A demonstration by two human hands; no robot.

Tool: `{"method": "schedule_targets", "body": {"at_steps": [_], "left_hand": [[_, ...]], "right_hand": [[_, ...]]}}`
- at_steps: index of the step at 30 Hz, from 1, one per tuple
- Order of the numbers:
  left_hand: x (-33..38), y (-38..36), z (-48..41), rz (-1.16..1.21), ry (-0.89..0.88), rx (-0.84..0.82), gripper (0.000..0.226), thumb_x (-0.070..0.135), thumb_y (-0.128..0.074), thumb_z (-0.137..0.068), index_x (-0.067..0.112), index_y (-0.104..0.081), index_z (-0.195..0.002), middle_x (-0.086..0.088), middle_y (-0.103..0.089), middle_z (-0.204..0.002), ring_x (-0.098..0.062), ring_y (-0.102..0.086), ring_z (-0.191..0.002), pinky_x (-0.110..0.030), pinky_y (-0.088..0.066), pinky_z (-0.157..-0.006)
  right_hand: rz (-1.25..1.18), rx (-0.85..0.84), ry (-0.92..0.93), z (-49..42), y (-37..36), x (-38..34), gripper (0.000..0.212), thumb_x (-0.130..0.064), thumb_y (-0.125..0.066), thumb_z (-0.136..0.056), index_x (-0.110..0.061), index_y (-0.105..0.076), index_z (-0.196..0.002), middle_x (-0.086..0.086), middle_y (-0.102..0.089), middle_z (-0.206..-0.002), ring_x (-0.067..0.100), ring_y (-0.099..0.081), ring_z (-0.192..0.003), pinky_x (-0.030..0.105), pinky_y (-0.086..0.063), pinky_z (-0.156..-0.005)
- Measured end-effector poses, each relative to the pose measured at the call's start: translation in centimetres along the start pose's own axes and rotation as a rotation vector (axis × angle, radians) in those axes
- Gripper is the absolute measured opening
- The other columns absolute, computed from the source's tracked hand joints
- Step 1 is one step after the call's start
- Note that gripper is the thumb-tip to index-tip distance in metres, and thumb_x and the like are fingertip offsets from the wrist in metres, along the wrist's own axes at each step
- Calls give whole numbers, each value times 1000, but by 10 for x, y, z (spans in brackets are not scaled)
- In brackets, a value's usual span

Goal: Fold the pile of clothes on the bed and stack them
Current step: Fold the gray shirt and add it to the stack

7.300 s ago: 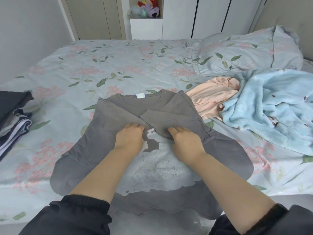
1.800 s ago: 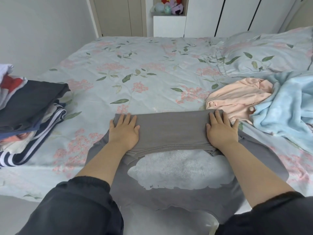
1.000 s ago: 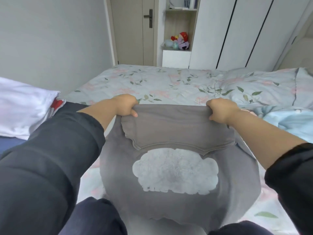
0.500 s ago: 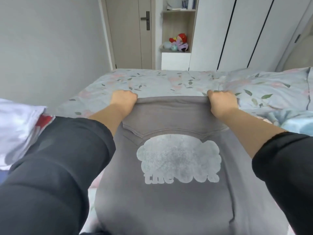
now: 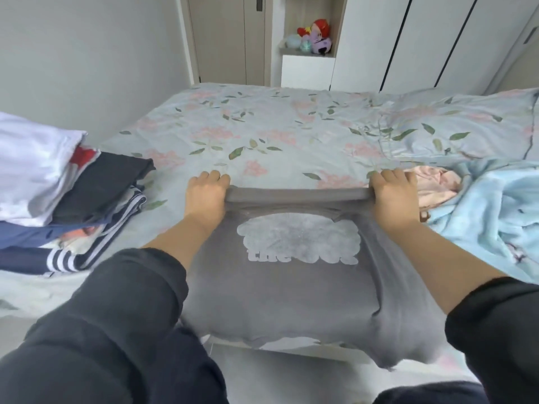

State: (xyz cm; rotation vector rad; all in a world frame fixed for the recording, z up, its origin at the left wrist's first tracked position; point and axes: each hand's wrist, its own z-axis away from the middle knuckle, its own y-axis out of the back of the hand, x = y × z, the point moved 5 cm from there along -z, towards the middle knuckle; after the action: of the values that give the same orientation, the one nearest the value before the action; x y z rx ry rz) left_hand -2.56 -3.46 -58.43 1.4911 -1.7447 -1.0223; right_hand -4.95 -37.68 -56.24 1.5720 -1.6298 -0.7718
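Our left hand (image 5: 207, 196) and right hand (image 5: 393, 193) each grip a far corner of the grey shirt (image 5: 291, 287), stretching it taut over the near edge of the bed (image 5: 277, 126) so, we judge, the next fold lands square.

Hands: two – left hand (image 5: 205, 196), right hand (image 5: 393, 196). Grey T-shirt (image 5: 291, 293): one. Folded stack (image 5: 73, 205): one, layer count unclear. Unfolded garments: two – peach garment (image 5: 434, 185), light blue fleece (image 5: 495, 214). Pillow (image 5: 466, 126): one. Plush toys (image 5: 312, 37): number unclear.
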Motion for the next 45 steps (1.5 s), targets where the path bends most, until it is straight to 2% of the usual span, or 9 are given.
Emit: {"method": "schedule_targets", "body": {"at_steps": [7,24,27,31,33,36,39,42,45], "left_hand": [[11,-10,80,304,247,6,29,-19,-52,-60,0,-63,-78,-17,-59,-83,-36,-52,-86,-39,-34,-72],[5,-39,88,115,59,-376,19,-2,-48,-73,17,-44,-75,-5,-57,-79,-25,-47,-68,-28,-32,-54],[5,-33,76,197,108,-169,22,-12,-48,-67,9,-48,-75,-12,-56,-74,-27,-45,-65,-32,-35,-53],[15,-11,63,188,7,152,27,-21,-51,-52,0,-53,-69,-16,-53,-64,-31,-51,-61,-31,-34,-48],[18,-20,59,71,-70,-77,25,-16,-53,-61,5,-54,-73,-11,-53,-71,-31,-54,-70,-33,-39,-53],[14,-48,69,-1,-77,-729,20,-3,-49,-76,17,-45,-75,0,-49,-83,-21,-49,-80,-29,-38,-63],[20,-42,66,159,-48,-916,20,0,-46,-77,19,-51,-74,0,-56,-88,-20,-52,-83,-28,-41,-67],[42,-38,51,413,8,-745,27,0,-43,-81,18,-63,-76,2,-61,-92,-20,-55,-92,-30,-45,-80],[71,-43,42,340,-48,-458,38,5,-42,-89,16,-58,-121,-4,-54,-126,-25,-44,-119,-34,-39,-97]], "right_hand": [[-142,119,-156,83,-8,3,22,8,-56,-51,0,-58,-72,19,-54,-75,38,-50,-77,43,-29,-78],[-2,-393,-307,111,-45,5,18,2,-51,-79,-3,-58,-95,18,-49,-106,36,-45,-102,41,-39,-78],[-120,-334,-356,98,-47,7,16,5,-49,-81,1,-53,-95,21,-46,-109,37,-43,-104,41,-39,-67],[-245,-8,-395,81,-26,10,19,13,-47,-73,4,-53,-88,26,-46,-106,40,-44,-100,44,-38,-66],[-64,-114,-292,78,-28,8,19,9,-49,-75,3,-57,-90,26,-48,-106,39,-45,-101,47,-41,-77],[230,-631,-211,88,-46,7,30,-10,-45,-89,-12,-59,-116,13,-45,-127,32,-39,-122,44,-32,-103],[296,-775,-216,84,-41,4,35,-14,-41,-90,-17,-56,-122,6,-50,-131,26,-37,-129,47,-20,-111],[237,-671,-233,67,-35,-9,36,-14,-42,-86,-16,-59,-118,6,-57,-126,26,-40,-128,47,-16,-113],[-27,-473,-118,54,-45,-43,44,-16,-41,-91,-11,-45,-135,13,-39,-145,30,-32,-134,48,-20,-113]]}}
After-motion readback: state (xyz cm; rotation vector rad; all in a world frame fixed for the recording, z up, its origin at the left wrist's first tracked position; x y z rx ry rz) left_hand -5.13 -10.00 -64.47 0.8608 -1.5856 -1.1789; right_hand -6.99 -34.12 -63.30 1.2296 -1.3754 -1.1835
